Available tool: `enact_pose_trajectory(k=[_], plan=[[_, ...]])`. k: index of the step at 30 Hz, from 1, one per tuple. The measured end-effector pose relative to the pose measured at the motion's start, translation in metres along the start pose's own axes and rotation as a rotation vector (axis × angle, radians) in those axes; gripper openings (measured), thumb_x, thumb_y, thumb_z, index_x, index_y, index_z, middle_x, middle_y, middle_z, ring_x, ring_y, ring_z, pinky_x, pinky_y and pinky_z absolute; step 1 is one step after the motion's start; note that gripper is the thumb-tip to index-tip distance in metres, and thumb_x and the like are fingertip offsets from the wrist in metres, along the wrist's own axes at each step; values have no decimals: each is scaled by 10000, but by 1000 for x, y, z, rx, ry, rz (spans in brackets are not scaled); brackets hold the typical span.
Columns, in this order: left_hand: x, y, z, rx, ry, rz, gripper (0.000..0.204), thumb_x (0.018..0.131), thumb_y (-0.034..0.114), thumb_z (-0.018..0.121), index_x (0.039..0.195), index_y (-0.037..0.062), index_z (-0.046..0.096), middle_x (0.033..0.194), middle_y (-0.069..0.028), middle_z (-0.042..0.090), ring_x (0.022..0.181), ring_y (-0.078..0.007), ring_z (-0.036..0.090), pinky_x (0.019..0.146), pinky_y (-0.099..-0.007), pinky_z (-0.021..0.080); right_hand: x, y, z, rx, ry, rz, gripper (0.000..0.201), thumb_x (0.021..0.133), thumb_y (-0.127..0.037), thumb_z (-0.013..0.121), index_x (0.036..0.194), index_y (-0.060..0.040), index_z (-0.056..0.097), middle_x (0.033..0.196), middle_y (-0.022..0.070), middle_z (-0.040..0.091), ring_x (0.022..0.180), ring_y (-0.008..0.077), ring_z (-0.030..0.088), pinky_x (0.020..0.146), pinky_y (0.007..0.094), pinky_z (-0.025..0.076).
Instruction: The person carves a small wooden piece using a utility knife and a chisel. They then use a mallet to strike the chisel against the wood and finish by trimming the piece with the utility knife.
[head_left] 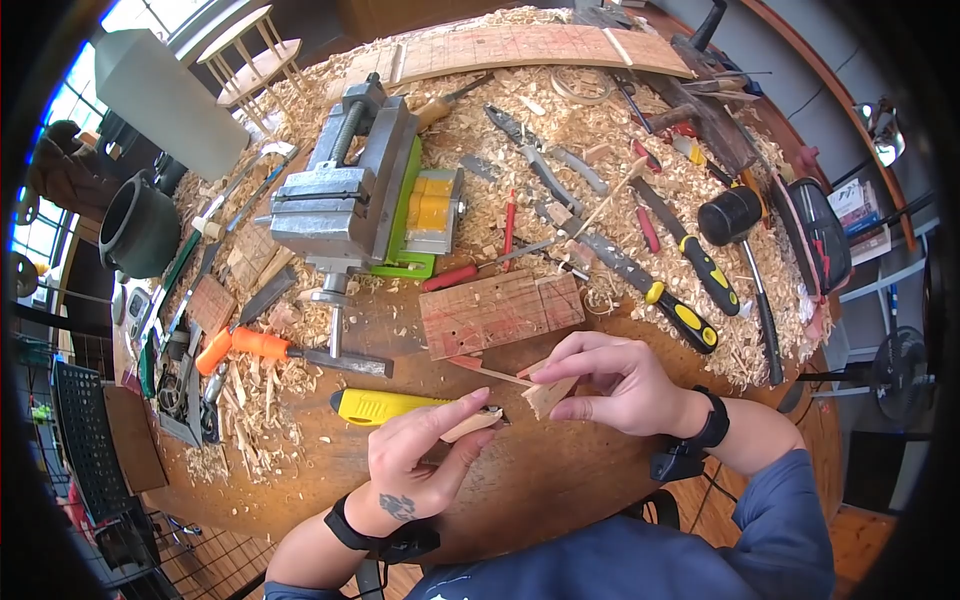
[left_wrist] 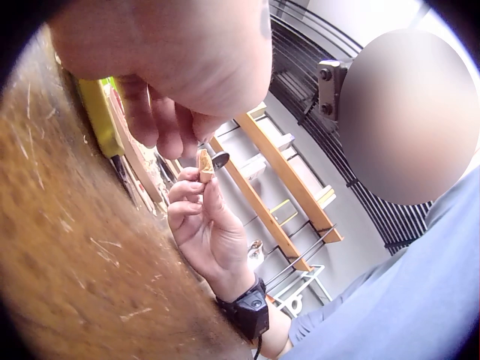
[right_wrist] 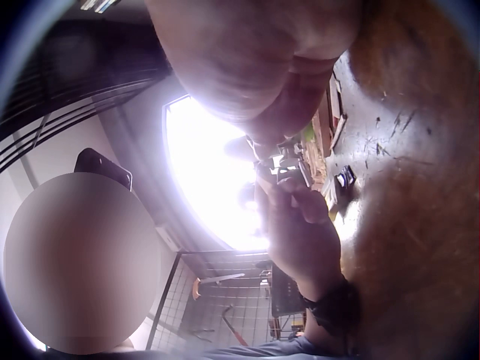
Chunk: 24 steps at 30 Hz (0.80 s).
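My left hand (head_left: 415,462) pinches a small pale piece of wood (head_left: 470,425) between thumb and fingers, low over the front of the workbench. Facing it, my right hand (head_left: 628,388) holds another small wood piece (head_left: 548,398) by its edges, the thumb below and the fingers above. In the left wrist view this second wood piece (left_wrist: 206,166) stands up from the right fingertips. Just behind the left fingers lies a yellow-handled cutter (head_left: 385,407), partly covered by that hand. A thin wood strip (head_left: 495,370) reaches toward the right fingertips.
Behind the hands lies a flat board with red marks (head_left: 500,315). A metal vise (head_left: 345,190) stands at centre left, near an orange-handled chisel (head_left: 260,345). Files (head_left: 690,315), pliers (head_left: 550,175) and a black mallet (head_left: 730,215) lie among wood shavings (head_left: 470,130).
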<state>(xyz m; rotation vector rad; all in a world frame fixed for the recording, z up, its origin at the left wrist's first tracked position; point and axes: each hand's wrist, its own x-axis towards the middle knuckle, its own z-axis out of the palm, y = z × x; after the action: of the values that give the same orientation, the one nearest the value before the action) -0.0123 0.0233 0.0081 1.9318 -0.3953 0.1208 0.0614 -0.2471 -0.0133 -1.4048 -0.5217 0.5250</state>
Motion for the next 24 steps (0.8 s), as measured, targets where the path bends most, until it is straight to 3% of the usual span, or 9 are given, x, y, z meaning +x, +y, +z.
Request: enact_pose_trajectory(k=[4,6,9,11,13,17,19,22,24], plan=[[-5,0,2,11,38,-85,431,852,-29,864,1269,-33,757,1031,-143,828,884,-249,814,780,-314,619,0,1,-6,-125,-22,-92,318,960,-74,828,1275,-70,792,1139,60,747,1004,128,701,810,243,588],[-3,-1,2,16,46,-67,426,850,-30,865,1263,-36,760,1026,-142,827,875,-247,812,772,-312,618,-5,-1,-7,148,-56,96,252,1013,-140,788,1242,-37,794,1099,77,773,904,112,709,788,252,580],[-4,-2,3,9,53,-68,420,847,-35,865,1254,-41,762,1020,-144,825,864,-245,811,762,-311,616,-7,-4,-8,89,-47,141,253,1064,-178,729,1244,-9,782,1085,82,773,843,93,699,775,269,582],[-4,-2,2,-4,51,-84,419,845,-38,865,1251,-45,761,1019,-148,825,862,-245,811,760,-312,616,-4,-14,-6,33,-28,162,252,1069,-178,719,1244,-6,779,1096,85,779,863,98,711,787,275,588],[-2,-3,0,35,19,-5,386,932,-64,774,1314,-60,717,946,-144,829,759,-142,768,718,-262,598,-1,-16,-3,-24,-10,184,252,1075,-178,710,1243,-2,776,1108,89,786,882,104,724,800,282,594],[-4,-3,1,28,23,-26,373,937,-64,768,1306,-60,720,945,-143,828,750,-137,761,712,-257,595,0,-12,-5,-76,11,56,240,1078,-166,695,1246,-14,775,1132,100,802,963,137,758,846,299,607],[-4,-1,2,13,52,-87,408,851,-41,861,1245,-58,754,1012,-160,823,876,-234,813,773,-313,623,2,-11,-8,-116,0,42,239,1072,-161,702,1246,-15,773,1134,106,807,986,147,765,857,306,610],[-10,-7,3,-36,37,-101,404,972,-50,751,1363,-76,650,1004,-164,825,791,-139,751,712,-259,590,5,-11,-9,-225,8,-63,223,1058,-160,719,1218,-14,773,1067,97,809,941,134,767,812,290,614],[-11,-5,7,-147,91,-154,383,982,-49,741,1351,-74,642,1022,-166,819,836,-143,749,742,-262,589,6,-15,-10,-167,39,42,201,1039,-159,747,1174,-12,769,1029,83,804,913,127,772,783,268,614]])
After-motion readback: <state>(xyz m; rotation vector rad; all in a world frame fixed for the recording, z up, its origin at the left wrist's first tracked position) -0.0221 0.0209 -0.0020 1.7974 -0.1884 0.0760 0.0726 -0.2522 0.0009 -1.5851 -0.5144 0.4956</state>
